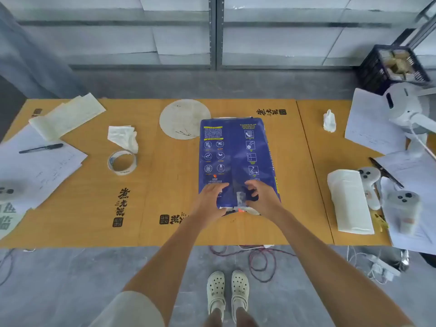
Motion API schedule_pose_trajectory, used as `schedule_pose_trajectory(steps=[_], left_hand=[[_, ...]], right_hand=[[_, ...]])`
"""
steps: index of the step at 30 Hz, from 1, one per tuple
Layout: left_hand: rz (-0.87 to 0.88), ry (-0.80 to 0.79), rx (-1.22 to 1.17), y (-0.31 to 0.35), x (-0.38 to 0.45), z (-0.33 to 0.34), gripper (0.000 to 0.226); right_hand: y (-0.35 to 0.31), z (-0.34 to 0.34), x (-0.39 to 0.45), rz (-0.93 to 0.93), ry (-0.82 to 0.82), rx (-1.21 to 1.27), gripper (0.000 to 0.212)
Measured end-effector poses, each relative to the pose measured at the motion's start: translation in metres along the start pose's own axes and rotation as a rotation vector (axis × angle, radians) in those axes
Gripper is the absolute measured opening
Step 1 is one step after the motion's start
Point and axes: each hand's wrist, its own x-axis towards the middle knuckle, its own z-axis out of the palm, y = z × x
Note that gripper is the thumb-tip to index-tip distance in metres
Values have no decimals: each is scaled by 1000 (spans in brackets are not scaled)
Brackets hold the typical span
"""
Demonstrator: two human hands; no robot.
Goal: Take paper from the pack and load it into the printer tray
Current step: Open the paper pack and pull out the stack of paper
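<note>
down low, both hands press on the near end of the blue paper pack [237, 159], which lies flat mid-table [169, 185]. the left hand [210, 204] lies open, fingers spread on the wrapper; the right hand [260, 198] curls onto the wrapper's taped flap. further left sits a tape roll [122, 162]; behind the pack, a round disc [181, 119].

A paper pack [238, 161] lies flat at the middle of a table [165, 227], with a person's left hand [210, 201] and right hand [262, 199] resting on its near end. Behind the pack to its left sits a round mat [181, 116], partly under the pack's far corner. Left of the pack lie a tape roll [122, 162] and a pen [41, 148] on loose sheets [40, 171]. Right of the pack stand a folded wad [350, 200] and a game controller [370, 185].
</note>
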Motion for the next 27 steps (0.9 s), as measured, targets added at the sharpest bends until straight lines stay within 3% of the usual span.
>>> schedule_pose_trajectory(steps=[4,9,18,27], left_hand=[[80,53,367,-11,6,6,51],[137,105,537,-14,2,16,44],[141,106,519,-13,0,13,46],[110,88,516,-11,-1,13,49]], right_hand=[[3,4,9,-27,49,-228,30],[5,10,15,-37,92,-241,14],[6,13,20,-39,79,-311,7],[9,7,-3,-81,-73,-256,9]])
